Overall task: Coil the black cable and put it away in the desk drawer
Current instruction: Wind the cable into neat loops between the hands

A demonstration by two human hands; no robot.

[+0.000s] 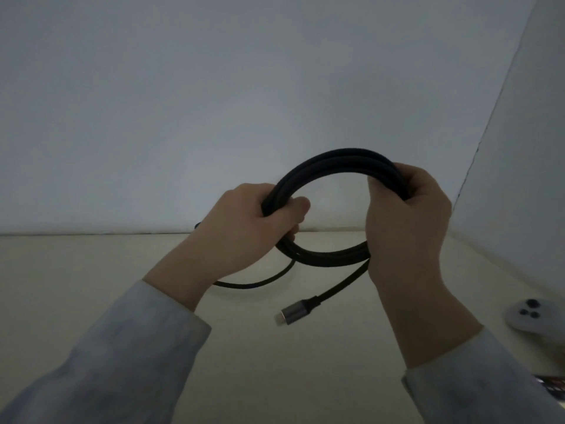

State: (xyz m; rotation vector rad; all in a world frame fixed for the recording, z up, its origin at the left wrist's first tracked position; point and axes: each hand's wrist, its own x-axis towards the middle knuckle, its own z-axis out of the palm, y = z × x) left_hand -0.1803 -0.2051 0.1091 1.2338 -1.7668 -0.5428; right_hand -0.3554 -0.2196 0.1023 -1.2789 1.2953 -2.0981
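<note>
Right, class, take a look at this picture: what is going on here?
A person is winding a black cable into a coil above a pale desk. The left hand and right hand grip opposite sides of the loops. One end with a metal plug hangs loose, and another stretch trails on the desk. No drawer is in view.
</note>
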